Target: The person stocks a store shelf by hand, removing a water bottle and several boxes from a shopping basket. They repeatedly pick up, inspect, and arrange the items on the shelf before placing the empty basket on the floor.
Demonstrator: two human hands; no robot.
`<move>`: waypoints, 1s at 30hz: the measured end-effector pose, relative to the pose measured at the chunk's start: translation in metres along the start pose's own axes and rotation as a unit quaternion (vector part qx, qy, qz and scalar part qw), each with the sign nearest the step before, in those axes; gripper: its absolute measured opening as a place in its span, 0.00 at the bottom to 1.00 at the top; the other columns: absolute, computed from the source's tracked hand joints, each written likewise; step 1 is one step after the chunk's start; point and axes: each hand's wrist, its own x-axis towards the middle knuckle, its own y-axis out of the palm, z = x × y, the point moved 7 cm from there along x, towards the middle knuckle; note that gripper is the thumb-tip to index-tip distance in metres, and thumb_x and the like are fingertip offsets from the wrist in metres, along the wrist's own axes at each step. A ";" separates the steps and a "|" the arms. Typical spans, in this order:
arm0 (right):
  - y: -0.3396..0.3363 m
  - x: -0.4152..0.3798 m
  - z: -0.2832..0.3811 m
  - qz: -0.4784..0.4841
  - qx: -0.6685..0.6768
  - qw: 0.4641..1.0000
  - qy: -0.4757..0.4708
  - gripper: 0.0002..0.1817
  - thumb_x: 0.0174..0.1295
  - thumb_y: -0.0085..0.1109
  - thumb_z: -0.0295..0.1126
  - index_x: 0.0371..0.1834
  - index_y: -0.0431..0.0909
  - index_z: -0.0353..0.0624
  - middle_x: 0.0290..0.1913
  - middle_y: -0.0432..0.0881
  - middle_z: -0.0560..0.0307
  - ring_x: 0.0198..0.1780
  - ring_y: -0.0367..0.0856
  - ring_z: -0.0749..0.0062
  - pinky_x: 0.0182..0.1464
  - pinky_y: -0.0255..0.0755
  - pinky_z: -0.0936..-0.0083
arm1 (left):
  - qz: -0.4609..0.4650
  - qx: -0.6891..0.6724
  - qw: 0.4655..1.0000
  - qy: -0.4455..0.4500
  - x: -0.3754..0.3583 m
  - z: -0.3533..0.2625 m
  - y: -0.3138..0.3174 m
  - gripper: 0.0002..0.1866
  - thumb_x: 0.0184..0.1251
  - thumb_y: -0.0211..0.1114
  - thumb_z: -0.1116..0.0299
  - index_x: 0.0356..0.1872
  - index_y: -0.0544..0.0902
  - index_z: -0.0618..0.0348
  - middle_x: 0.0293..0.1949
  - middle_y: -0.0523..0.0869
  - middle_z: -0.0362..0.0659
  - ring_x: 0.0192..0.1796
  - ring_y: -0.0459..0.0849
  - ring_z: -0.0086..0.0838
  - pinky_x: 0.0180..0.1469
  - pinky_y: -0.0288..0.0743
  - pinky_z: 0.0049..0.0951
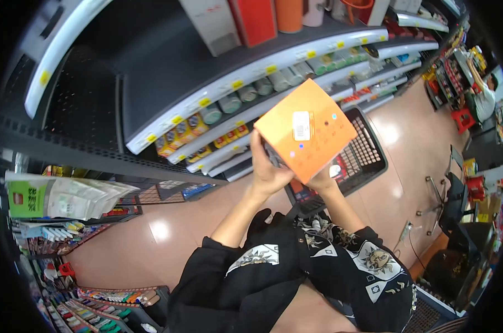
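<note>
An orange box (321, 147) with a white barcode label and small coloured dots is held up in front of me, tilted. My left hand (268, 169) grips its left lower side, thumb and fingers around the edge. Underneath, my right hand (322, 180) supports the box on the right; most of its fingers are hidden behind it. Below the box stands a black shopping basket (378, 166) on the floor, with a few items partly showing inside.
A dark store shelf (174, 77) with yellow price tags runs along the front, holding tall boxes, tumblers and jars. Packets hang on a rack (68, 197) at left. A person (484, 94) is at far right, near a wheeled chair (434, 200).
</note>
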 end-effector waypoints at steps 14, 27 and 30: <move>0.128 0.232 0.138 -0.215 0.185 0.939 -0.192 0.48 0.41 0.74 0.26 0.64 0.50 0.36 0.58 0.64 0.38 0.61 0.65 0.43 0.65 0.59 0.55 | -0.192 0.160 0.962 0.112 0.140 -0.055 -0.250 0.40 0.39 0.81 0.69 0.57 0.70 0.62 0.53 0.73 0.52 0.56 0.73 0.50 0.56 0.69 0.43; 0.227 0.377 0.070 -0.089 0.064 0.994 0.015 0.58 0.39 0.74 0.27 0.69 0.40 0.24 0.63 0.58 0.28 0.65 0.57 0.34 0.68 0.56 0.54 | -0.163 -0.005 0.986 -0.034 0.296 0.051 -0.311 0.40 0.44 0.81 0.67 0.57 0.68 0.72 0.47 0.82 0.51 0.47 0.84 0.32 0.46 0.80 0.27; 0.240 0.390 0.053 -0.050 0.058 0.995 0.066 0.61 0.44 0.74 0.34 0.69 0.34 0.20 0.64 0.55 0.23 0.66 0.56 0.30 0.69 0.54 0.53 | -0.088 0.003 0.985 -0.152 0.322 0.072 -0.307 0.36 0.45 0.80 0.67 0.53 0.72 0.72 0.46 0.83 0.51 0.45 0.85 0.31 0.44 0.81 0.28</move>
